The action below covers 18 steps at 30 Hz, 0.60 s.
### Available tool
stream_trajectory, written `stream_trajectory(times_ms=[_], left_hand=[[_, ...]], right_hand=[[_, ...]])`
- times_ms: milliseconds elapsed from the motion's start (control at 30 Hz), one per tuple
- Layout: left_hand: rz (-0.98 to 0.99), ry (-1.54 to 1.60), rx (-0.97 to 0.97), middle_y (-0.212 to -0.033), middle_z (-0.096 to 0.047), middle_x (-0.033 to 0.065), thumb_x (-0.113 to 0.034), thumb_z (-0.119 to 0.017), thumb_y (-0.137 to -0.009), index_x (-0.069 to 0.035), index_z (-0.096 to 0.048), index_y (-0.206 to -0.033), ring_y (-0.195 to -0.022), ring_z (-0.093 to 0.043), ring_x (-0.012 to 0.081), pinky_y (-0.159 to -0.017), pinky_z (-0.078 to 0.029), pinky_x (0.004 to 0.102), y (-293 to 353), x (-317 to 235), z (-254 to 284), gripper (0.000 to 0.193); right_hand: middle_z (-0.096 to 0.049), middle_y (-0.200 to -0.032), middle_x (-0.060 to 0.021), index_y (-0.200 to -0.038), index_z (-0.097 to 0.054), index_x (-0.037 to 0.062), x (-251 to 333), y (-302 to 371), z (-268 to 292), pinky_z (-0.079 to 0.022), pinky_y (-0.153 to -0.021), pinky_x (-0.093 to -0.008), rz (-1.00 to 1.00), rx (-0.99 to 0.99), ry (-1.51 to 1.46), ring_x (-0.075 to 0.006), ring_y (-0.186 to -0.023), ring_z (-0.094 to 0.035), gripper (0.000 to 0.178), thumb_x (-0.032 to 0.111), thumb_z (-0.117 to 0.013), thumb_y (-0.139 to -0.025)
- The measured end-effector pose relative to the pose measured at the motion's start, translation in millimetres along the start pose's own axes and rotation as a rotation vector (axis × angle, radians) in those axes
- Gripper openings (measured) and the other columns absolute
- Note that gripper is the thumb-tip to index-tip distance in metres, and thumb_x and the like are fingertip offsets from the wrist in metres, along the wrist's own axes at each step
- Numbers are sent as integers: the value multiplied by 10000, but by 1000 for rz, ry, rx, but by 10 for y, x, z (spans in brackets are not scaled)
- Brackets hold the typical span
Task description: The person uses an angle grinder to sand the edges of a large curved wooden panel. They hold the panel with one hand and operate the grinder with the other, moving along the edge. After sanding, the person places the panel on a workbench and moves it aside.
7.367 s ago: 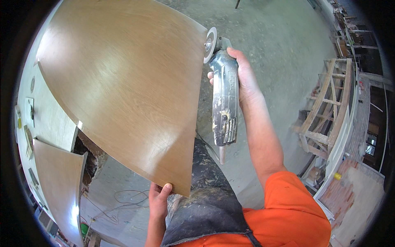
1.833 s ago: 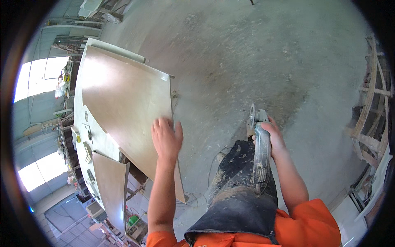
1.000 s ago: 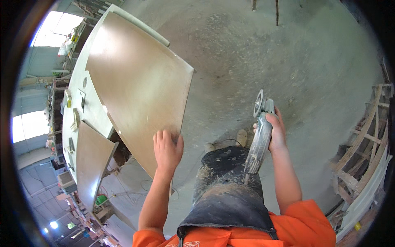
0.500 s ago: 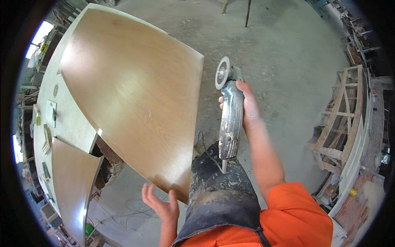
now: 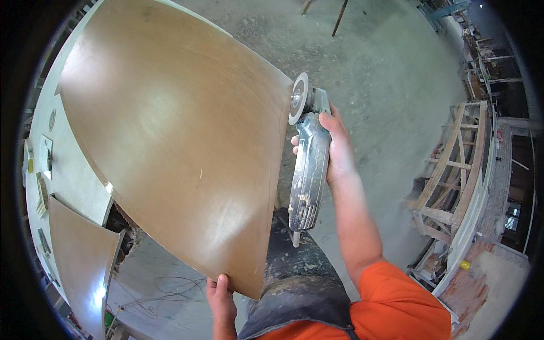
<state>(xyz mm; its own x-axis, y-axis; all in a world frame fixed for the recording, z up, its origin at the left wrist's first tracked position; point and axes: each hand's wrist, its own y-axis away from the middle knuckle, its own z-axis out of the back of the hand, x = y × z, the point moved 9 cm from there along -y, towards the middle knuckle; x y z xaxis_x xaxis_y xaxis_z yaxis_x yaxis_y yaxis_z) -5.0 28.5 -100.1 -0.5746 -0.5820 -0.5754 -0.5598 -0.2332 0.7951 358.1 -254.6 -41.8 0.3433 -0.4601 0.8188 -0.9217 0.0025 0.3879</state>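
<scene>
My right hand [image 5: 338, 144] is wrapped round the body of an angle grinder [image 5: 309, 170], dusty and scuffed, its thin pale cutting disc [image 5: 298, 98] at the top. The disc stands close by the right edge of a large brown wood-grain panel [image 5: 170, 130]; whether they touch I cannot tell. At the panel's near corner my left hand [image 5: 220, 297] grips the edge, thumb on top and fingers hidden underneath. A cord leaves the grinder's lower end beside my dark, stained apron [image 5: 306, 289].
The panel lies on a pale table [image 5: 73, 147], overhanging it. A smaller brown panel [image 5: 79, 255], a trowel [image 5: 46, 156] and a brush [image 5: 41, 195] lie at left. Cords [image 5: 170, 289] trail on the floor below. A wooden frame [image 5: 453, 170] stands at right.
My left hand has closed on the panel's near corner. The grinder has moved slightly left, bringing its disc beside the panel's edge. The view has shifted a little.
</scene>
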Motion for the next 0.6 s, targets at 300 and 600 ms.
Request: stream_trajectory(times_ms=[300, 600], left_hand=[[25, -27, -25, -1212, -643, 60, -348, -720, -955, -37, -553, -1329, -1066, -620, 196, -916, -507, 367, 92, -42, -13, 514], [37, -30, 20, -1182, -645, 61, -347, -724, -960, -30, -551, -1321, -1042, -615, 189, -914, -501, 364, 53, -59, 8, 510]], right_hand=[[-635, -1128, -187, -1467, -377, 103, 26, -3, 33, -634, -578, -425, -1, -16, 4, -287, -720, -715, 683, 374, -679, -916], [-620, -1111, -191, -1445, -380, 89, 72, -6, 20, -638, -585, -425, -7, -8, 7, -290, -712, -714, 709, 384, -702, -887]])
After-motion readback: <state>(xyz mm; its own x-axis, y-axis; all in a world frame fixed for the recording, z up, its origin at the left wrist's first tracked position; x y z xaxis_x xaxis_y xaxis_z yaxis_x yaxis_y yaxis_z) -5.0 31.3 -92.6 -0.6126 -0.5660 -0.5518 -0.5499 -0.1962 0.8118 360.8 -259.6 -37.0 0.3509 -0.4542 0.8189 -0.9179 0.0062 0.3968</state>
